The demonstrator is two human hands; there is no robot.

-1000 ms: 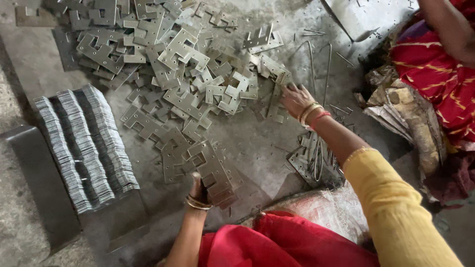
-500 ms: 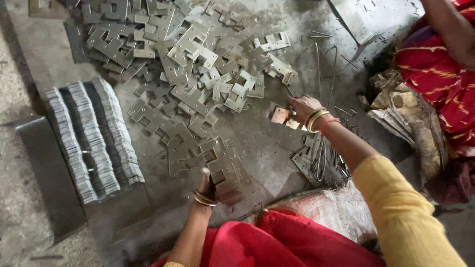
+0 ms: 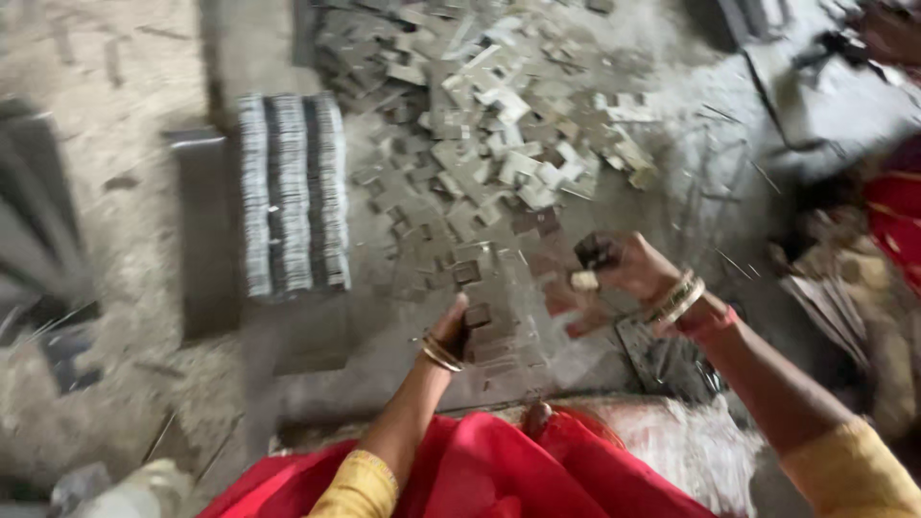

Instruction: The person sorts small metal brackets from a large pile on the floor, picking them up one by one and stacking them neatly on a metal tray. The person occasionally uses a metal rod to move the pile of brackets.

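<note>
A heap of flat grey notched metal pieces (image 3: 480, 125) is spread over the floor ahead of me. My left hand (image 3: 459, 329), bangles at the wrist, rests among a small bunch of these pieces (image 3: 489, 331) just in front of my red-draped lap and touches them. My right hand (image 3: 624, 271), with bangles and a yellow sleeve behind it, hovers above the floor to the right, its fingers closed on a few metal pieces (image 3: 587, 267). The picture is blurred by motion, so the exact grip is hard to make out.
A tidy block of stacked metal pieces in rows (image 3: 291, 192) lies on the left beside a dark flat plate (image 3: 206, 240). Thin rods and scrap (image 3: 825, 307) lie on the right. Another person's red cloth (image 3: 897, 216) shows at the right edge.
My right hand has come back from the heap toward me with metal pieces in it. The view has swung, so the heap and stacked block sit further right. My left hand stays put.
</note>
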